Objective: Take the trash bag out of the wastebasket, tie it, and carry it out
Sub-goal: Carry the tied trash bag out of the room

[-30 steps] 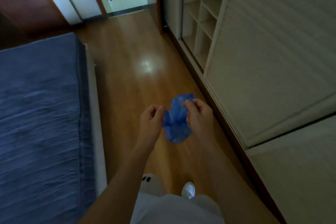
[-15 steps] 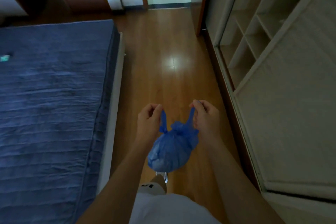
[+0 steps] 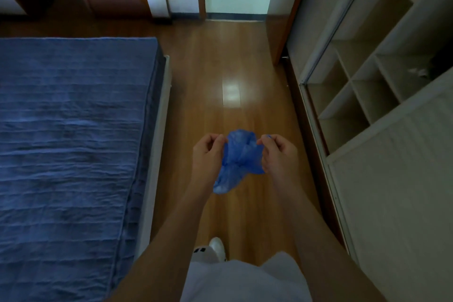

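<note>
Both hands are held out in front of the body at about the same height, knuckles up, fingers curled in. The left hand [image 3: 208,152] pinches the left side of the one crumpled blue plastic trash bag [image 3: 239,158] between thumb and fingertips; the right hand [image 3: 278,153] pinches the right side the same way. Half a second ago the bag hung rounded and full beneath two stretched-up handles; now it is bunched high between the hands, its top puffed above the knuckles and only a small tail drooping below the left wrist. It hangs in the air over the bare middle strip of the glossy wooden plank floor [image 3: 230,68], between the one blue-covered bed [image 3: 73,130] and the one cream open-shelved wardrobe [image 3: 355,86]. One white-shod foot [image 3: 217,247] shows below.
</note>
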A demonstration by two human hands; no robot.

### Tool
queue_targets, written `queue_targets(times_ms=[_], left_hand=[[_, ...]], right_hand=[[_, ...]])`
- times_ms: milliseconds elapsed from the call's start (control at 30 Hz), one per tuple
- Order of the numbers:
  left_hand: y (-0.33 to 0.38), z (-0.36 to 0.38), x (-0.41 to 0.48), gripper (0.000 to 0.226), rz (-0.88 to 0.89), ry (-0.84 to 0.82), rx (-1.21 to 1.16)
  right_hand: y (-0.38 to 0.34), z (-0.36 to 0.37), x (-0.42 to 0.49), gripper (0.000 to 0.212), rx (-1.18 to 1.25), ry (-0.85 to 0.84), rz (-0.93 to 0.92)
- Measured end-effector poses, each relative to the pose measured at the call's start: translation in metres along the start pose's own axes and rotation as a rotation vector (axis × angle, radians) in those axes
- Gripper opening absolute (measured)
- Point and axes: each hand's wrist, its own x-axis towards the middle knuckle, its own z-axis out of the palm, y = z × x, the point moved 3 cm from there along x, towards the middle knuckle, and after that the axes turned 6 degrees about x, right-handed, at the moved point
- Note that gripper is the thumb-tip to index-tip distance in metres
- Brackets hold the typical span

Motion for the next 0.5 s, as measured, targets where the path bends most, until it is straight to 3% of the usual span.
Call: queue_targets(times_ms=[500], left_hand=[[0.006,0.019,0.176,0.023,-0.071,0.06,0.02]], right_hand=[[-0.017,0.066,0.184,0.028,-0.05,-0.064,0.021]])
